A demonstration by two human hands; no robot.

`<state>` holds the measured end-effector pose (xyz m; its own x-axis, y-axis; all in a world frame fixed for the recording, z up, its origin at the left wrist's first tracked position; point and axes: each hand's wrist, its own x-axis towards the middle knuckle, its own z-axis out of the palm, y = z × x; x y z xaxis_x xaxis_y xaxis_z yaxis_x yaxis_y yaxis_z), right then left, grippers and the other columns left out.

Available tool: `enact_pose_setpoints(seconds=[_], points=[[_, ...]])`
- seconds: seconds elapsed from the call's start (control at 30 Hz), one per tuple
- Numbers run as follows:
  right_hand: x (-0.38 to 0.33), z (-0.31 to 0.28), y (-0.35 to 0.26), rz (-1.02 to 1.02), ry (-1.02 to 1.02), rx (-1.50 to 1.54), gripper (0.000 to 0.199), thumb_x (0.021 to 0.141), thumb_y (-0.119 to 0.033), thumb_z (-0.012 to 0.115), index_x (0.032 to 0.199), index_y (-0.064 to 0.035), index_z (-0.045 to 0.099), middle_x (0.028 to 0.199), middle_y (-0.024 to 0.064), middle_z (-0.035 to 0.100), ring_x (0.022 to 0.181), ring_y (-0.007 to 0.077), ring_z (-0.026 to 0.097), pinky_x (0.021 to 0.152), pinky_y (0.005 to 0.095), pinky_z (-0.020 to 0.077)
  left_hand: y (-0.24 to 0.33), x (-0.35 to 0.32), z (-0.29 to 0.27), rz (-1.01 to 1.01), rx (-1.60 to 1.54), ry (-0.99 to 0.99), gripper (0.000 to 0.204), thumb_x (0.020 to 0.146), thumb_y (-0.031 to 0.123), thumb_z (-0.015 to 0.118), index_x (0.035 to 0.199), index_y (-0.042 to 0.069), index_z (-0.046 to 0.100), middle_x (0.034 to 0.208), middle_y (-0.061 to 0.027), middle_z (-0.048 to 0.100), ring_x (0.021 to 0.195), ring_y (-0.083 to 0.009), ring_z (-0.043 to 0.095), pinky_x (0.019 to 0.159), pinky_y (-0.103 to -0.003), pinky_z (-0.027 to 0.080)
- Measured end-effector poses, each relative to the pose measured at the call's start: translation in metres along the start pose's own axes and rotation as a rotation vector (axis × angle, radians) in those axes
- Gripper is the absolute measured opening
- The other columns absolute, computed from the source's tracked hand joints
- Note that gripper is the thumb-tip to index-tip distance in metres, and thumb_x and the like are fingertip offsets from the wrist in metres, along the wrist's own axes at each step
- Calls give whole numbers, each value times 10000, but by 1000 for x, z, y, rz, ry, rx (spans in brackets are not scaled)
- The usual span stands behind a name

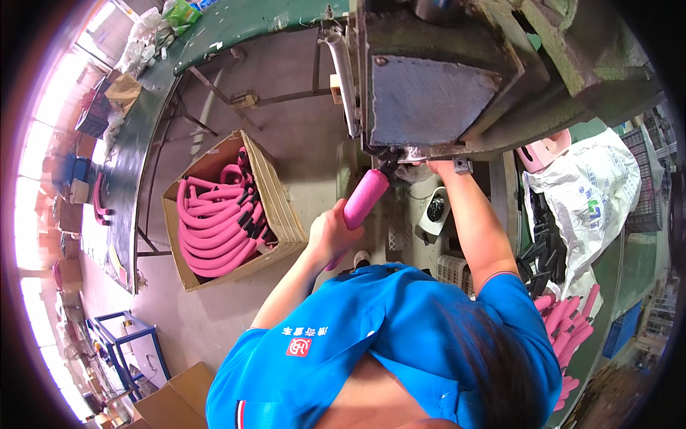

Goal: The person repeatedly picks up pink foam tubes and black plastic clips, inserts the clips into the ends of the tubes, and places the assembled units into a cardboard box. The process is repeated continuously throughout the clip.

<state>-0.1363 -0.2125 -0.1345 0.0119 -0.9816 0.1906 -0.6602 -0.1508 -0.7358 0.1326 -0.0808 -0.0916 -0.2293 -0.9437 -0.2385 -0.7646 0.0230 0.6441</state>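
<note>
Left hand: your left hand (330, 232) is closed around the lower part of a pink foam-covered handle (364, 197), holding it tilted up toward the machine.
Handle position: its upper end, with a black end piece, sits right at the lower edge of the grey-green machine (436, 86), under the flat metal plate.
Right hand: your right hand (437, 166) reaches up to the same lower edge of the machine, just beside the handle's tip; you cannot tell whether it is open or gripping, since the fingers are tucked against the metal.
Done so far: the cardboard box (279, 200) on the floor at your left holds a pile of curved pink handles with black ends, which looks like the finished lot.
Left to do: at the right edge, beside a white sack (593, 193), lie loose black parts (536, 250) and a heap of pink foam sleeves (568, 322); judging by that heap, a good share of work remains.
Hidden: the point where handle meets machine is in shadow; your blue shirt (371, 336) covers whatever lies directly below.
Hard to make out: the long green table (143, 143) at the left bends with the lens, and its things are too small to tell.
</note>
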Motion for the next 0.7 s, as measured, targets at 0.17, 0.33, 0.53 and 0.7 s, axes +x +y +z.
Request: enact_pose_setpoints(seconds=[0.17, 0.33, 0.53, 0.7], points=[[9, 46, 44, 57, 23, -235, 425, 905, -319, 486, 1192, -12, 550, 1188, 224, 566, 1099, 364, 515, 936, 460, 403, 5, 1, -11, -5, 86, -33, 351, 713, 261, 628, 989, 71, 523, 797, -213, 647, 785, -401, 626, 710, -485, 498], [14, 98, 53, 75, 54, -331, 445, 902, -339, 479, 1195, -12, 549, 1204, 228, 558, 1116, 377, 507, 944, 466, 397, 2, 7, -10, -33, 70, -91, 482, 631, 307, 699, 1013, 57, 543, 817, -220, 647, 800, -410, 626, 732, -483, 498], [11, 89, 68, 86, 29, -311, 469, 898, -363, 472, 1198, -11, 549, 1223, 233, 548, 1138, 392, 497, 955, 474, 391, -6, 9, -18, 40, 93, -79, 470, 643, 303, 694, 1014, 56, 543, 805, -218, 645, 796, -406, 625, 723, -476, 501], [6, 82, 86, 151, -55, -269, 490, 895, -384, 466, 1202, -11, 548, 1239, 237, 540, 1156, 405, 488, 963, 480, 386, -4, 10, -26, 99, 165, -83, 402, 692, 286, 664, 999, 70, 520, 814, -182, 649, 807, -380, 629, 716, -476, 503]])
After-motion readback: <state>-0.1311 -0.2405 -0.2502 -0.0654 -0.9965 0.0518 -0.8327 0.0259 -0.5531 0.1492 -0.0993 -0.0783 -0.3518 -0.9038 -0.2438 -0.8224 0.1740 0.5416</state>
